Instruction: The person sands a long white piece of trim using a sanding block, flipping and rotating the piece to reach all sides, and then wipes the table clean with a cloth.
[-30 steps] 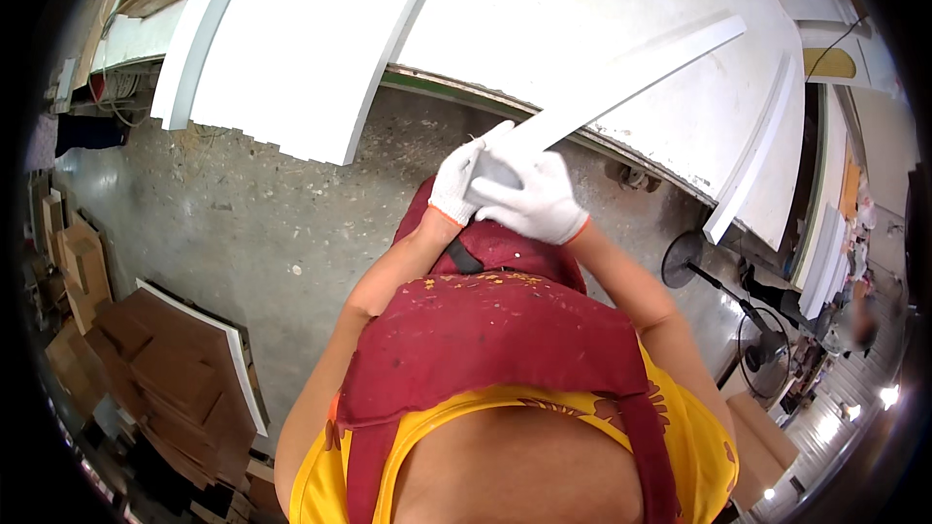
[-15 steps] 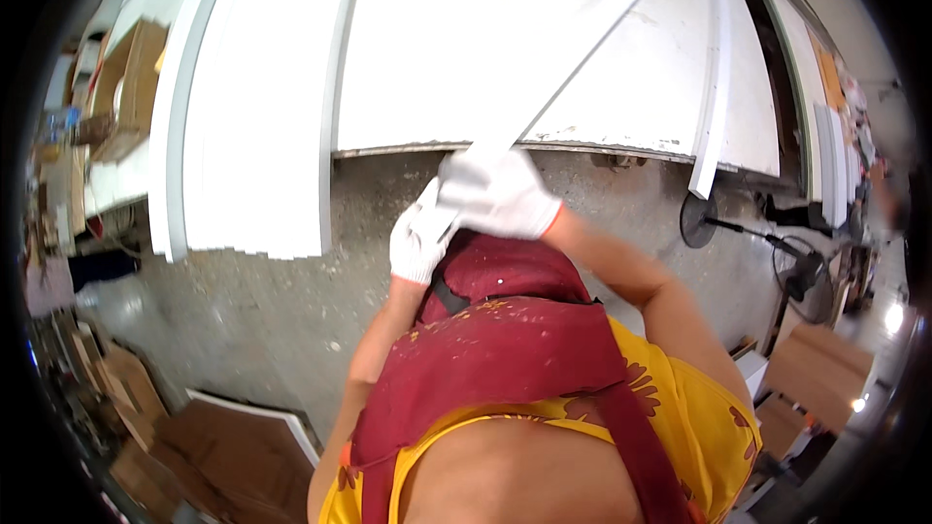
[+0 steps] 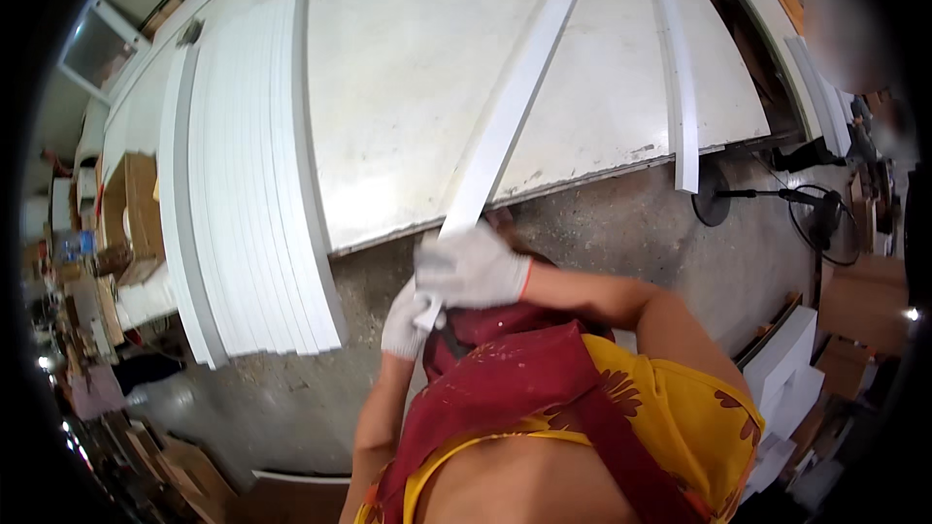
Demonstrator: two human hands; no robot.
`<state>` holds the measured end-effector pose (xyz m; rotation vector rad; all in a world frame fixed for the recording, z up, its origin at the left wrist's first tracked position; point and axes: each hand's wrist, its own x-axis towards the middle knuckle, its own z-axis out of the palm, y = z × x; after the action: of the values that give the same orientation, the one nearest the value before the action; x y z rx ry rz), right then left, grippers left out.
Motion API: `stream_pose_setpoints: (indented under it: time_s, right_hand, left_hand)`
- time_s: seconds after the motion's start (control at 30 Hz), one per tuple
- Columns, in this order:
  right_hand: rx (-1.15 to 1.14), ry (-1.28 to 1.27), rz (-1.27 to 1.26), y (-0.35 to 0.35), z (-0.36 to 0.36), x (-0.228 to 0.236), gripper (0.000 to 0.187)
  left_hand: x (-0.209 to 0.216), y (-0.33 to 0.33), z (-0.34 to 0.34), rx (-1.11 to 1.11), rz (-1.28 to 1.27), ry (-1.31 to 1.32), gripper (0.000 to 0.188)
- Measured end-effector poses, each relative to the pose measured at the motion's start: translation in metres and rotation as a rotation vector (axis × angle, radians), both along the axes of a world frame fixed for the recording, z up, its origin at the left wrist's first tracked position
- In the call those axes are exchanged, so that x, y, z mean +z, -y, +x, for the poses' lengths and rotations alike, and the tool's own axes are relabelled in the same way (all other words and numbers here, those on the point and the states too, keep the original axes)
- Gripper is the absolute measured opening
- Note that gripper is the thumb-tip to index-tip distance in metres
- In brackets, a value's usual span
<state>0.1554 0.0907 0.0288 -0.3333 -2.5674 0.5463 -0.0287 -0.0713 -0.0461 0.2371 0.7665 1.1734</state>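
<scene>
A long white strip (image 3: 524,87) lies slantwise across the white table (image 3: 408,87), its near end sticking out past the table edge toward my body. My left hand (image 3: 400,322), in a white knit glove, is closed around that near end, and a short piece of it shows by the thumb. Just above, my right hand (image 3: 478,267), gloved the same way, lies over the strip with its fingers curled round it. A grey patch shows at the right fingers; whether it is glove coating or a held thing I cannot tell. Slight blur softens both hands.
Several white strips (image 3: 248,175) lie side by side at the left, overhanging the table edge. Another single strip (image 3: 680,87) overhangs at the right. A black fan (image 3: 714,196) stands beyond it on the floor. A cardboard box (image 3: 131,204) sits far left; cardboard sheets (image 3: 864,306) lean right.
The view has shifted, showing more of the far table. Both hands stay on the strip; its near end now shows at my left hand, and my right hand's blur has lessened.
</scene>
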Motion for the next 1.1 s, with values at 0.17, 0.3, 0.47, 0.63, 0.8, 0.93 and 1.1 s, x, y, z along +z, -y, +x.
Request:
stream_pose_setpoints:
  time_s: [0.17,0.3,0.47,0.63,0.8,0.93,1.1]
  right_hand:
    - [-0.086,0.073,-0.023,-0.044,0.032,-0.013,0.037]
    - [-0.459,0.013,0.246,-0.187,0.082,-0.029,0.043]
    - [-0.967,-0.060,-0.095,-0.367,0.138,-0.057,0.053]
    - [-1.162,0.165,-0.057,-0.501,0.190,-0.065,0.060]
    - [-1.199,0.163,-0.284,-0.503,0.177,-0.027,0.066]
    - [-1.165,0.197,0.133,-0.473,0.154,-0.041,0.064]
    - [-1.160,0.363,0.255,-0.448,0.137,-0.049,0.051]
  left_hand:
    - [0.042,0.041,-0.009,0.001,-0.168,-0.115,0.082]
    - [0.052,0.045,-0.009,0.054,-0.273,-0.154,0.071]
    - [0.046,0.050,-0.015,0.052,-0.331,-0.134,0.063]
    - [0.043,0.052,-0.020,0.058,-0.412,-0.115,0.064]
    - [0.056,0.047,-0.010,0.124,-0.488,-0.137,0.065]
    - [0.040,0.054,-0.021,0.037,-0.486,-0.109,0.069]
    - [0.037,0.055,-0.019,0.056,-0.441,-0.145,0.070]
